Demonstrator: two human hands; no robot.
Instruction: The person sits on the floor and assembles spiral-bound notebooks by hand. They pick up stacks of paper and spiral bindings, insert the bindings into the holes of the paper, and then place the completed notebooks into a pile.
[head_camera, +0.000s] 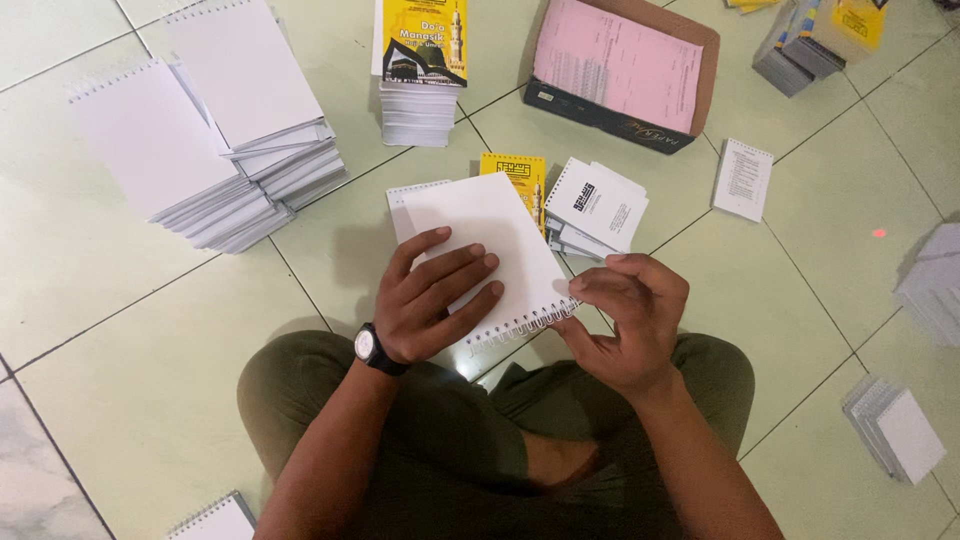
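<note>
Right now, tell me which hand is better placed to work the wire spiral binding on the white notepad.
Right hand: its fingertips already pinch the spiral binding; the left hand lies flat on the white notepad.

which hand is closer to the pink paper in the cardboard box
Right. The right hand pinches the notebook's wire binding, below the pink paper in the cardboard box. The left hand lies flat on the notebook, farther left.
</note>
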